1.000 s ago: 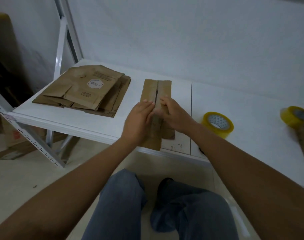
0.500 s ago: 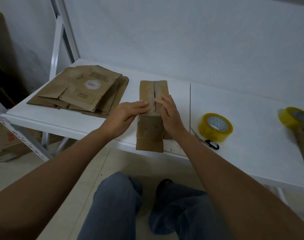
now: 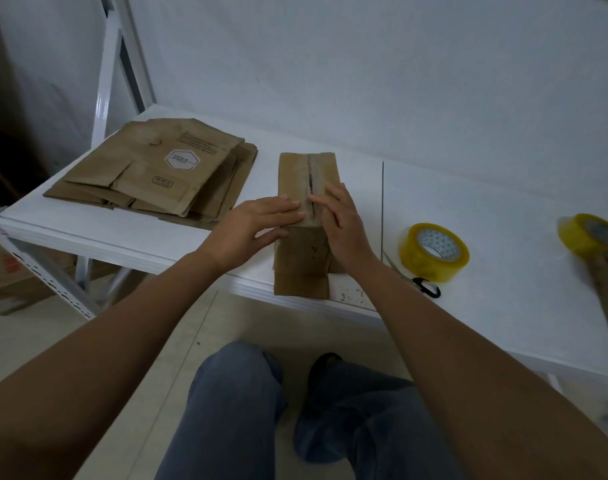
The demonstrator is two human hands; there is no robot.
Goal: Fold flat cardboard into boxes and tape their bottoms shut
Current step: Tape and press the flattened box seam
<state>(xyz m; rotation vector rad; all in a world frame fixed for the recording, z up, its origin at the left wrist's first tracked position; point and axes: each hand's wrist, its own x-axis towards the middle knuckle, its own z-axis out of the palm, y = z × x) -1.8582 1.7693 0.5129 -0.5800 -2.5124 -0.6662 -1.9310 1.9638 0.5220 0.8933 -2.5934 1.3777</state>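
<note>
A small brown cardboard box point(image 3: 304, 258) stands on the white table point(image 3: 486, 209) at its front edge, its two top flaps folded in with a seam between them. My left hand point(image 3: 257, 220) lies flat on the left flap, fingers straight. My right hand point(image 3: 340, 220) presses flat on the right flap beside the seam. A stack of flat cardboard blanks point(image 3: 157, 171) lies at the table's left. A yellow tape roll point(image 3: 432, 251) sits right of the box.
Scissors point(image 3: 418, 280) lie by the tape roll near the front edge. A second yellow tape roll point(image 3: 588, 235) and another brown cardboard piece point(image 3: 607, 289) are at the far right. A white wall stands behind. My knees are below the table edge.
The hands slid from the box's near end up onto the top flaps and spread flat either side of the seam. The view shifted slightly, showing the scissors.
</note>
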